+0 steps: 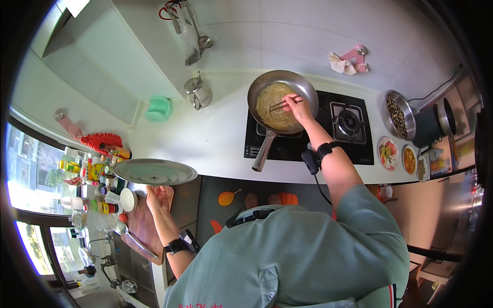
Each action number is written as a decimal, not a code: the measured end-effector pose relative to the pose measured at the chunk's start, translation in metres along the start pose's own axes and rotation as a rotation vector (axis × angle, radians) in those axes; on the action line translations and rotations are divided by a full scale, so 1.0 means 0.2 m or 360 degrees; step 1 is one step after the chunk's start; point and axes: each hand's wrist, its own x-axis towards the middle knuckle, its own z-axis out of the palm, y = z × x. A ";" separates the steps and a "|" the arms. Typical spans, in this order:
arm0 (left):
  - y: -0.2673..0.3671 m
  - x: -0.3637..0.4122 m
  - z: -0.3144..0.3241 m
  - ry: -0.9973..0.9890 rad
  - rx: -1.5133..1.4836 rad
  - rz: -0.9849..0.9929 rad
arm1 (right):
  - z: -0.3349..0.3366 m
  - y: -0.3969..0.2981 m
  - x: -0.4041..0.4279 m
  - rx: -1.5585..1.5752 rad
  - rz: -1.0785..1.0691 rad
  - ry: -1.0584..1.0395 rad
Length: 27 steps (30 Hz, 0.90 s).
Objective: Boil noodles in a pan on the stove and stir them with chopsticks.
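Note:
My right hand (298,107) grips a pair of dark chopsticks (278,104), their tips in pale thin noodles (273,101). The noodles lie in a steel frying pan (307,85) on the left burner of a black gas hob (327,150). The pan's metal handle (265,151) points towards me, with no hand on it. On the left, my left hand (161,197) is turned palm up beneath a round metal lid (154,167) and supports it; the grip itself is hidden under the lid. A wooden cutting board (144,227) lies below that hand.
A white bowl (128,199) and a large spoon (134,240) sit by the board, near several seasoning bottles (96,171). A steel pot (198,92) stands left of the hob. On the right are a steel basin (410,119), a plate of food (388,153) and an orange dish (409,159).

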 end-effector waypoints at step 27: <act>-0.17 0.09 0.52 -0.0212 0.0364 0.0015 | -0.35 -0.46 -0.44 -0.0143 -0.0188 0.0313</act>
